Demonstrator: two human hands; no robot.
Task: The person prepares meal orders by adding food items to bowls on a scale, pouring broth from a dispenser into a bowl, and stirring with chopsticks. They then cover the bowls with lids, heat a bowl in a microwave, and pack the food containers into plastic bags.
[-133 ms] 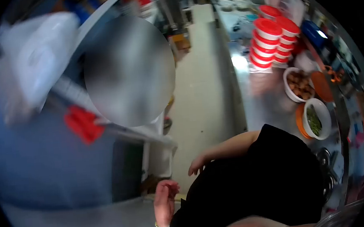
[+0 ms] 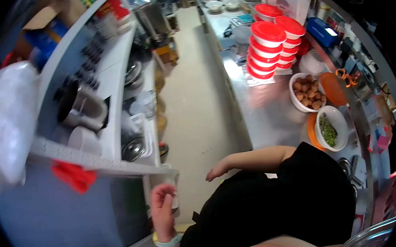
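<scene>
My left hand [image 2: 163, 206], with a light band at the wrist, is raised near the lower end of the left shelving. Its fingers are loosely bent with a gap to the thumb, and nothing shows in it. Over the aisle floor, my right hand [image 2: 217, 170] hangs at the end of a bent forearm, fingers loose, holding nothing visible. Nearest on the right is the steel counter [image 2: 266, 122]. On it stand a white tub of brown pieces [image 2: 294, 97], a tub with green vegetables [image 2: 341, 132] and stacked red-lidded containers [image 2: 266, 47].
A pale floor aisle [image 2: 191, 96] runs ahead. White shelving [image 2: 110, 166] at left holds a metal pot [image 2: 83, 107], lids and tubs; a red cloth [image 2: 73, 176] and a plastic bag [image 2: 9, 121] are beside it. Orange scissors [image 2: 346, 77] are at right, bowls [image 2: 214, 6] farther back.
The view has shifted, so the counter and its tubs appear farther left. A large blurred grey oval over the shelving is gone, and the shelves show. Both hands still look empty.
</scene>
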